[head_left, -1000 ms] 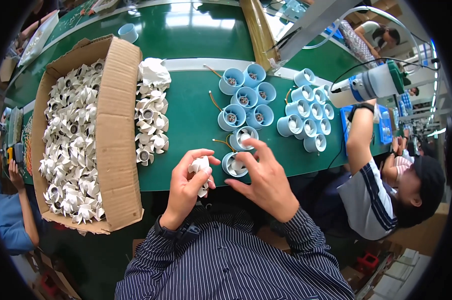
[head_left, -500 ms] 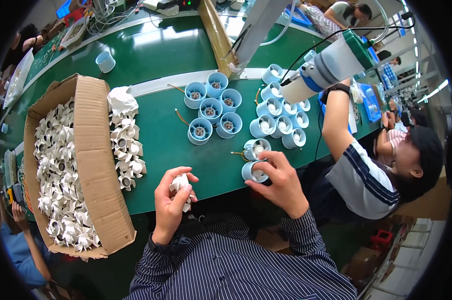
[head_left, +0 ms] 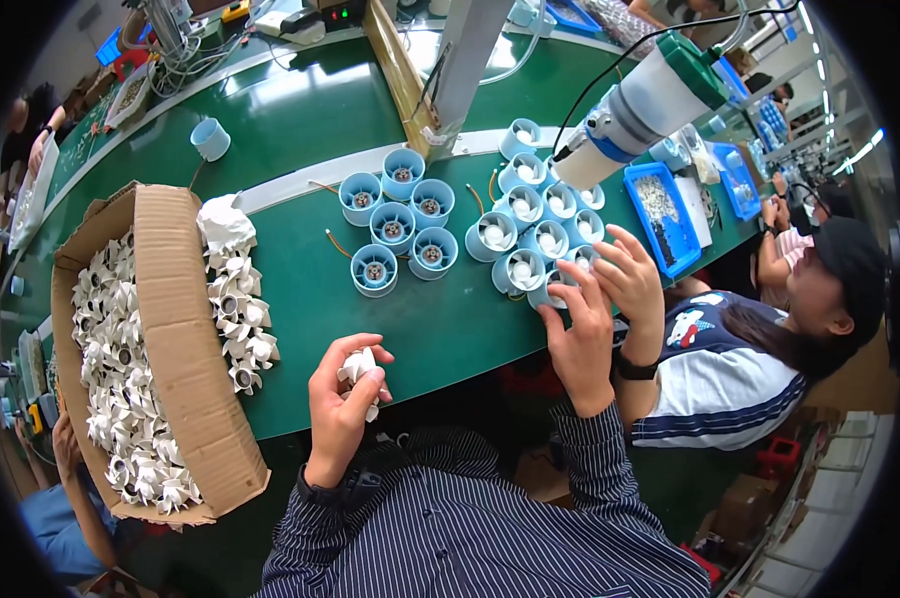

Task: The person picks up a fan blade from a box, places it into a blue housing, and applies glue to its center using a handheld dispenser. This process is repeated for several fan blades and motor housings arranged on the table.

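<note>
My left hand [head_left: 345, 404] is closed around a few white fan impellers [head_left: 356, 367], held above the table's near edge. My right hand [head_left: 584, 344] has its thumb and fingers on a light-blue fan housing [head_left: 550, 290] at the near end of a cluster. Several housings in that cluster, such as one fan housing [head_left: 494, 234], have white impellers inside. Left of them stands a group of fan housings [head_left: 392, 227] with bare motor hubs showing and thin wires sticking out. Just beyond my right hand, a co-worker's hand [head_left: 629, 279] reaches toward the same cluster.
A cardboard box [head_left: 186, 339] of white impellers stands at left, with a row of loose impellers [head_left: 239, 309] along its right side. A clear cylinder with a green cap [head_left: 659, 95] hangs over the cluster. A blue tray [head_left: 661, 219] lies at right, near the co-worker.
My right hand has moved right and away from me; the two near housings now stand against the cluster. The co-worker's arm has come down beside my hand. My left hand keeps its impellers.
</note>
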Available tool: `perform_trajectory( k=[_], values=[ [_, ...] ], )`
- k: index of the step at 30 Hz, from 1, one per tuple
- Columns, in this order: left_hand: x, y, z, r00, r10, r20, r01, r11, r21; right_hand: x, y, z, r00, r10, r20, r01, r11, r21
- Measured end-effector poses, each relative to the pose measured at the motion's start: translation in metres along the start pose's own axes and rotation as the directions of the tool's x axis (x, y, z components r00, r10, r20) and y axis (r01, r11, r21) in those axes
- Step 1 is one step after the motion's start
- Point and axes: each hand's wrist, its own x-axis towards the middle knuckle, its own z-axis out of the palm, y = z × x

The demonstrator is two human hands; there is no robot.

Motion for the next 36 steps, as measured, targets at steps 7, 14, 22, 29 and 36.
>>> perform_trajectory(
  k=[7,14,22,29,36],
  values=[
    [-0.002,0.002,-0.007,0.994,0.058,-0.096,-0.048,0.993,0.104,-0.014,-0.027,0.005,0.993,0.003,-0.122,0.004,0.998,0.061],
    [0.000,-0.005,-0.016,0.992,0.083,-0.091,-0.076,0.994,0.082,0.016,-0.070,0.010,0.999,-0.023,0.033,0.006,0.896,0.445],
    [0.055,0.016,-0.003,0.936,0.191,-0.296,-0.195,0.981,0.019,0.117,-0.085,0.081,0.999,0.045,-0.019,-0.030,0.873,0.488],
    [0.136,0.034,-0.011,0.931,0.167,-0.324,-0.181,0.983,-0.012,0.155,-0.081,0.128,0.989,-0.149,-0.008,0.144,0.944,0.296],
    [0.150,0.029,-0.017,0.973,0.167,-0.158,-0.152,0.983,0.101,0.143,-0.087,0.122,0.971,-0.211,0.112,0.156,0.914,0.375]
  ],
)
